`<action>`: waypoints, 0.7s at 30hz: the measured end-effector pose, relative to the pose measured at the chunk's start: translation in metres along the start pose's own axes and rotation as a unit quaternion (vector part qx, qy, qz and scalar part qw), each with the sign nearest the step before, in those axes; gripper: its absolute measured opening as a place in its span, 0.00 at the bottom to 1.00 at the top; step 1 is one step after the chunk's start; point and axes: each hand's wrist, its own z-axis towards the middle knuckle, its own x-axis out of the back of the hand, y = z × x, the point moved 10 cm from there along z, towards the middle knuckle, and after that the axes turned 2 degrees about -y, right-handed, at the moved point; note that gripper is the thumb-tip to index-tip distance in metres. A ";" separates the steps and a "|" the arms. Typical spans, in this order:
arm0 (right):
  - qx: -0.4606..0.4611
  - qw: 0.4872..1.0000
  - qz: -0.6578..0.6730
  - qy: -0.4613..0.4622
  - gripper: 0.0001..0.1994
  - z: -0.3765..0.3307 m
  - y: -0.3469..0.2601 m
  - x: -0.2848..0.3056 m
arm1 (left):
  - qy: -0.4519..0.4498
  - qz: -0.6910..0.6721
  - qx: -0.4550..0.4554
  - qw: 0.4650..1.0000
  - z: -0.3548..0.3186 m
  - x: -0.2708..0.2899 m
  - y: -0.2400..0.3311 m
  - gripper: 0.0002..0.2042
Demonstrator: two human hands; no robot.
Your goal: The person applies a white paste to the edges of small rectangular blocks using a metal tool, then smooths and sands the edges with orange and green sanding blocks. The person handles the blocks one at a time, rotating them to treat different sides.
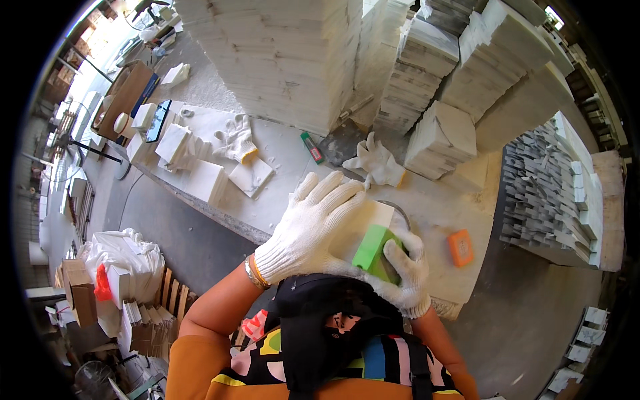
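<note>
Both hands wear white knitted gloves. My left hand point(313, 223) grips a white stone tile point(381, 213) from its left side, fingers stretched along the far edge and thumb toward the near edge; much of the tile is hidden. My right hand point(408, 270) is closed round a green rectangular block point(375, 248), which looks like a sanding block, against the tile's right part. A similar orange block point(460, 248) lies on the stone-topped bench point(440, 280) to the right. Behind the tile, part of a thin dark round rim point(398, 210) shows.
Loose white gloves point(375, 162) point(237, 139) and a green-and-red box point(311, 148) lie farther back. Tall stacks of stone slabs point(280, 60) rise behind. At left are small tile stacks point(179, 147) and a phone point(158, 121). A pallet of narrow stone pieces point(543, 190) stands right.
</note>
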 end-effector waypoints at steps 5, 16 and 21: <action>-0.160 0.982 0.072 0.065 0.36 0.040 0.081 0.006 | 0.043 -0.023 0.019 0.999 -0.021 0.019 0.017 0.50; -0.199 0.979 0.029 -0.038 0.30 -0.054 -0.098 -0.025 | 0.261 0.113 -0.100 0.953 -0.167 0.023 0.086 0.33; -0.188 0.964 0.119 -0.147 0.30 -0.053 -0.119 -0.097 | 0.233 0.098 -0.038 0.967 -0.185 0.018 0.105 0.29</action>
